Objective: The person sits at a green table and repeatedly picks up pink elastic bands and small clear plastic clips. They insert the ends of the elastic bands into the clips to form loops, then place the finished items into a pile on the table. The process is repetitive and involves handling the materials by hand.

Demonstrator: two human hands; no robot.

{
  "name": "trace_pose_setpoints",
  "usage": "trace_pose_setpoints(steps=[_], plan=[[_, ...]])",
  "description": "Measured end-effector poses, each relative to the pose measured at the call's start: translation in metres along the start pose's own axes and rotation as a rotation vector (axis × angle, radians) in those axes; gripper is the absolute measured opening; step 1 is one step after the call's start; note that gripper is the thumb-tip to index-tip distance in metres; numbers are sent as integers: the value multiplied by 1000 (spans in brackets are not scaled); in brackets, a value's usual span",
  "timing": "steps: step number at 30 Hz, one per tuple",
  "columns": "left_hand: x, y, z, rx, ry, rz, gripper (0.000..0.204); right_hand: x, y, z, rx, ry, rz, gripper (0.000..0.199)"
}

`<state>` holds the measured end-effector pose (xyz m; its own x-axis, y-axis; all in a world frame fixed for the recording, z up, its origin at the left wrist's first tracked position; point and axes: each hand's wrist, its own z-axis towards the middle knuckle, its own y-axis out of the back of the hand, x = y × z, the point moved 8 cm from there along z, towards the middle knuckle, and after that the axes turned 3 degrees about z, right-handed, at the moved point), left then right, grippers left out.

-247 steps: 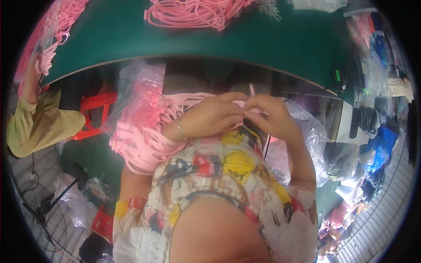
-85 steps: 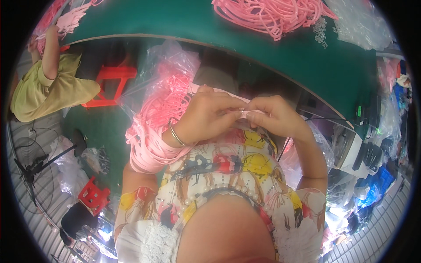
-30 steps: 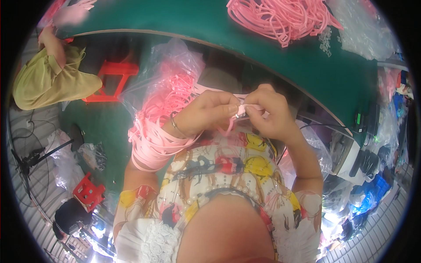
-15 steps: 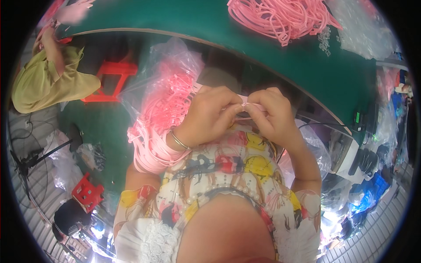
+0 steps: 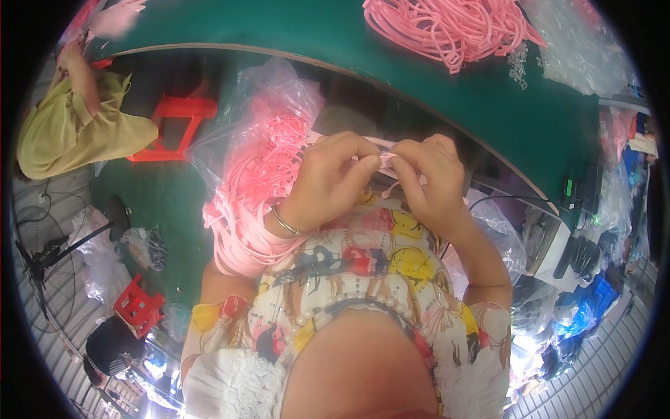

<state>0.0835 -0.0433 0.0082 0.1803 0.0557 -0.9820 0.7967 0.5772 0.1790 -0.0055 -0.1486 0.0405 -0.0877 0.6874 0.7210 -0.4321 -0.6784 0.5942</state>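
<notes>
My left hand [image 5: 331,174] and my right hand [image 5: 430,178] meet in front of my body, below the table edge. Both pinch a thin pale pink strap [image 5: 385,160], and a short end of it dangles beneath the right fingers. Whether a small clip sits on the strap between the fingertips is too small to make out. A thick bundle of pink straps [image 5: 237,244] hangs over my left forearm, behind a metal bangle. Beside that arm, a clear plastic bag [image 5: 269,87] holds a tangle of more pink straps [image 5: 272,157].
On the green table [image 5: 307,28] lie a heap of pink straps [image 5: 447,28], small clear plastic pieces [image 5: 517,66] and clear plastic wrap [image 5: 576,49]. A person in a yellow-green top [image 5: 84,133] sits at left, near a red stool [image 5: 185,112]. Bagged items [image 5: 586,307] crowd the right side.
My fingertips have drawn slightly apart, so more of the strap shows between them. A short strap end now hangs under my right hand.
</notes>
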Motion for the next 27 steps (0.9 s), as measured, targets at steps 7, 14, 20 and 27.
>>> trace_pose_setpoints(steps=[7,14,20,27], plan=[[14,-11,-6,46,350,-406,10,24,11,-6,-185,425,-324,19],[7,-9,-5,0,225,-269,9,9,11,3,-112,210,-30,17],[-13,-1,-4,-34,-129,171,7,-10,1,7,78,-93,272,8],[-11,-3,-5,-52,-126,182,8,-27,-16,4,278,-407,623,10]])
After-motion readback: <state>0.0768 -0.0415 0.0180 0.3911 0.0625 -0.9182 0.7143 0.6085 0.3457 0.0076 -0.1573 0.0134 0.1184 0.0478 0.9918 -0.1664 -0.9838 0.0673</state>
